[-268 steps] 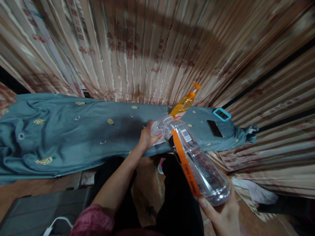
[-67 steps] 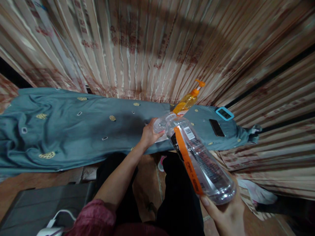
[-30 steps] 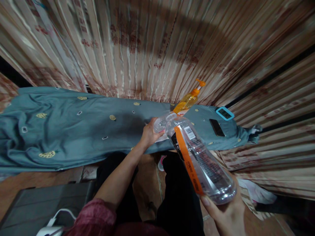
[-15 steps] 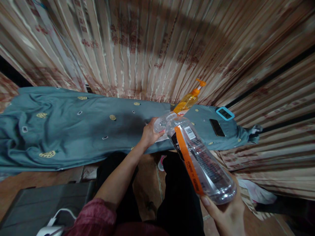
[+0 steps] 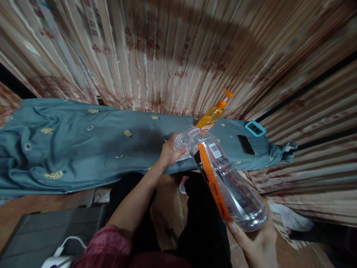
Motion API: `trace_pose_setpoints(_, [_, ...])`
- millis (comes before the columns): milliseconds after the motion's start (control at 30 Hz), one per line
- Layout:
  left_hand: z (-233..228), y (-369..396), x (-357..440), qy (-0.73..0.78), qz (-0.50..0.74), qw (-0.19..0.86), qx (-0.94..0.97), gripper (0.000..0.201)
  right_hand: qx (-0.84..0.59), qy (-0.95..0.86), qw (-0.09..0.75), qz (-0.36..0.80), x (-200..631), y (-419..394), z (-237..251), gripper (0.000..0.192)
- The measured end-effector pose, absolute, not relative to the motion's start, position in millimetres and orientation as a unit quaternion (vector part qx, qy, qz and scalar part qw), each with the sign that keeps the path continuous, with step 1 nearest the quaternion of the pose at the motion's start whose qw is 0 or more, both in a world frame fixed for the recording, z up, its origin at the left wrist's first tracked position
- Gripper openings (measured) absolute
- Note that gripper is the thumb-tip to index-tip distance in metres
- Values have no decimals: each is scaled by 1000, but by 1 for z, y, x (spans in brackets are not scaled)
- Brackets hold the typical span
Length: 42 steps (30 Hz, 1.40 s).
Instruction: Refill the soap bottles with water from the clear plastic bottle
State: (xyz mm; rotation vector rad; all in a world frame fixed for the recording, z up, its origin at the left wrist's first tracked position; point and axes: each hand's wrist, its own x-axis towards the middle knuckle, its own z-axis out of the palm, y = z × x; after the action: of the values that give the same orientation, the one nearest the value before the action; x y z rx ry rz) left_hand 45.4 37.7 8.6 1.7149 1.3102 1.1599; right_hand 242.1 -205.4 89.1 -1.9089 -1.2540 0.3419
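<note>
My left hand [image 5: 169, 150] is closed around a small clear container [image 5: 182, 140] above the cloth-covered table. A large clear plastic bottle [image 5: 225, 182] with an orange and black label is tilted, its neck end up against the small container's mouth. Under the bottle's base, my right hand [image 5: 255, 238] grips it, thumb along the near side. Whether liquid passes between the two cannot be made out. Behind them stands a pump bottle [image 5: 212, 114] of yellow-orange liquid with an orange pump head. A white paper or cloth piece [image 5: 184, 156] lies partly hidden below my left hand.
A grey-green cloth with pineapple prints [image 5: 108, 143] covers the long narrow table. To the right lie a black phone [image 5: 246, 144] and a blue-framed digital clock [image 5: 255, 128]. Pleated curtains [image 5: 173, 56] hang behind. A dark box [image 5: 52, 230] with a white charger [image 5: 57, 261] sits lower left.
</note>
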Motion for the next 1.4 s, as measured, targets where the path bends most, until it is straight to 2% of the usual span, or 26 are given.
trace_pose_setpoints(233, [9,38,45,509,433,346,659,57,-751,-485,432,118,224,-201,98,78])
trace_pose_setpoints(400, [8,38,45,511,434,340,660,59,-758,-497,400,137,236,-204,93,79])
trace_pose_setpoints(567, [4,40,45,503,446,338,659,57,-755,-494,411,130,240,-205,88,83])
trace_pose_setpoints(1167, [2,41,46,494,453,341,659,57,-760,-503,397,112,234,-202,93,78])
trace_pose_setpoints(1400, [-2,42,46,489,462,340,657,55,-760,-473,430,113,212,-198,103,80])
